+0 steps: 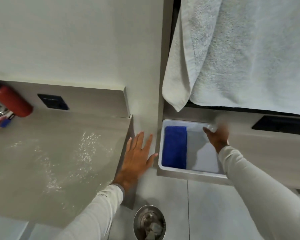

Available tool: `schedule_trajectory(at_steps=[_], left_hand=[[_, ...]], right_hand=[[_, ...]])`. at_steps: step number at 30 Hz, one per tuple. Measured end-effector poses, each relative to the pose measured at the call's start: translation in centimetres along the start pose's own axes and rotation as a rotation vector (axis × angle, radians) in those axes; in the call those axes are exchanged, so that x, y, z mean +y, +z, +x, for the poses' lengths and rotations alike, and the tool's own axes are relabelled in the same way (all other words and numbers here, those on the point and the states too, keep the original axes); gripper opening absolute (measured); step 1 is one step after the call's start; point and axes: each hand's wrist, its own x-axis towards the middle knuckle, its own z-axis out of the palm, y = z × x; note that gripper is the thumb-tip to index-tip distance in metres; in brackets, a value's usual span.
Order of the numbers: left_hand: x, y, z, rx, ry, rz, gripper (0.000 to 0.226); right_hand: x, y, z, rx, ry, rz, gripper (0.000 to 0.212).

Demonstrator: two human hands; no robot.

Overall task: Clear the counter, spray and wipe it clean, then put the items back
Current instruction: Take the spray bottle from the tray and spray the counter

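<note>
Spray droplets cover the counter, wiping pending: left hand spread open, right hand grip unclear, blue cloth at 3 o'clock.

No text, label, brand or number is legible on anything here.

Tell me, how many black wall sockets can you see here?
2. One socket sits on the back panel above the wet counter, near the red bottle. The other socket is at the right edge, below the hanging towel. More may lie out of view.
</note>
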Motion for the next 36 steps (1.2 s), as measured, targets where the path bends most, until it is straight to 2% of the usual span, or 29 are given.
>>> schedule_trajectory(at_steps=[3, 7, 9, 11, 13, 15, 17, 19, 21, 23, 26, 28, 31, 34, 36], left_hand=[[-0.7, -0.5, -1.5, 0.045, -0.038, -0.044, 0.078], [-1.1, -0.5, -4.5, 0.169, -0.072, -0.2, 0.076], [-0.8, -0.5, -6.4, 0.102, -0.082, -0.436, 0.081], [-0.1, -0.7, -8.1, -0.006, -0.114, -0.783, 0.09], [0.8, -1.2, -9.4, -0.04, -0.168, -1.036, 0.092], [1.4, -1.5, -11.0, -0.022, -0.201, -1.172, 0.079], [1.5, -1.8, -13.3, 0.059, -0.223, -1.209, 0.06], [1.4, -2.3, -16.2, 0.121, -0.257, -1.212, 0.051], [1.1, -2.2, -19.3, 0.153, -0.302, -1.237, 0.049], [0.6, -1.8, -22.1, 0.126, -0.321, -1.233, 0.051], [-2.0, -2.1, -26.5, 0.061, -0.406, -1.071, 0.069], [-4.6, -2.5, -28.9, 0.089, -0.498, -0.91, 0.076], [-8.2, -3.1, -31.6, 0.157, -0.604, -0.626, 0.073], [-10.1, -4.0, -33.8, 0.252, -0.675, -0.406, 0.071], [-10.7, -4.6, -34.7, 0.319, -0.688, -0.274, 0.07]], right_hand=[[0.1, 0.4, -0.2, 0.032, -0.085, -0.024, 0.053], [-1.4, -0.2, -6.4, 0.045, -0.306, 0.053, 0.046], [-3.1, -0.4, -10.5, -0.025, -0.38, 0.126, 0.044], [-5.5, -0.1, -14.6, -0.124, -0.468, 0.25, 0.041], [-8.1, 0.7, -18.3, -0.167, -0.548, 0.374, 0.043], [-10.4, 1.8, -22.0, -0.256, -0.529, 0.481, 0.044], [-11.9, 2.6, -25.3, -0.397, -0.454, 0.585, 0.043], [-12.8, 3.1, -28.2, -0.509, -0.324, 0.68, 0.046], [-13.3, 3.4, -30.6, -0.623, -0.185, 0.773, 0.059], [-13.3, 3.5, -32.1, -0.722, -0.142, 0.821, 0.062], [-13.3, 3.3, -34.1, -0.804, -0.163, 0.715, 0.049], [-12.9, 3.3, -34.9, -0.836, -0.187, 0.638, 0.042], [-12.1, 4.0, -36.2, -0.873, -0.255, 0.489, 0.037], [-10.9, 4.9, -38.5, -0.808, -0.387, 0.294, 0.026], [-10.1, 5.3, -40.0, -0.786, -0.478, 0.183, 0.03]])
